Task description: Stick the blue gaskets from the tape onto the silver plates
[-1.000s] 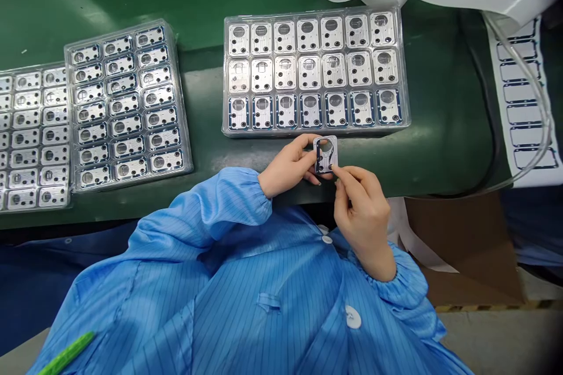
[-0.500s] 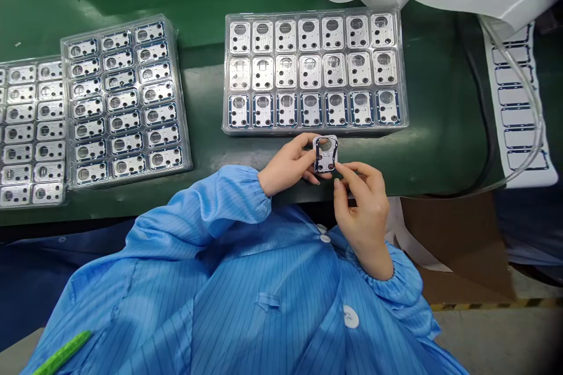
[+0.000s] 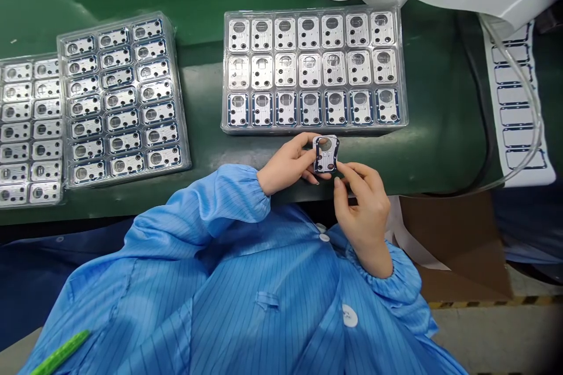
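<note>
Currently clamping left hand (image 3: pixel 285 166) on metal plate (image 3: pixel 326 159), partly hiding it, with right hand (image 3: pixel 364 211) at lower-right corner, can't tell if pinching, and leftmost tray (image 3: pixel 31 139) cut off.

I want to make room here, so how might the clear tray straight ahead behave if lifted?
The clear tray looks thin-walled, so it may flex if held by one edge. Full of metal plates, it is probably heavy for its size. Its shallow pockets might spill some if tilted.

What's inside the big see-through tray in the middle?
The clear tray holds three rows of seven silvery metal plates. Whatever lies underneath the tray is covered.
</note>
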A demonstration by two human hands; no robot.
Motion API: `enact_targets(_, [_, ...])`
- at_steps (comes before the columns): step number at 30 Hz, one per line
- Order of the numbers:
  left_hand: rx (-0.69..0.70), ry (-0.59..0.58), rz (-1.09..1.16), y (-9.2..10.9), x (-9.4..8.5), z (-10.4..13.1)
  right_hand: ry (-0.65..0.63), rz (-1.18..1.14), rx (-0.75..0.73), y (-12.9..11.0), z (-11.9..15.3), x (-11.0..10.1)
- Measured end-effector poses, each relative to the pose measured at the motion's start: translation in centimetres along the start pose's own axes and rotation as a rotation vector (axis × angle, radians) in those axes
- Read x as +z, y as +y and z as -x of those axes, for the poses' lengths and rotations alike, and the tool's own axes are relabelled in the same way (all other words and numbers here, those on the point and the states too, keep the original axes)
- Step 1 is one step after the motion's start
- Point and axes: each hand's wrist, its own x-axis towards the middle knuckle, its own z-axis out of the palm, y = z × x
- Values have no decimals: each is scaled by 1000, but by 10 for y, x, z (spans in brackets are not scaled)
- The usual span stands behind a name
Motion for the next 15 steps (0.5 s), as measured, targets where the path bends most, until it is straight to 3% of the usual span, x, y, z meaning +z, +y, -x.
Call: enact_targets(15, [-14,-4,-27,1,1,0,27,56,-25,0,0,1])
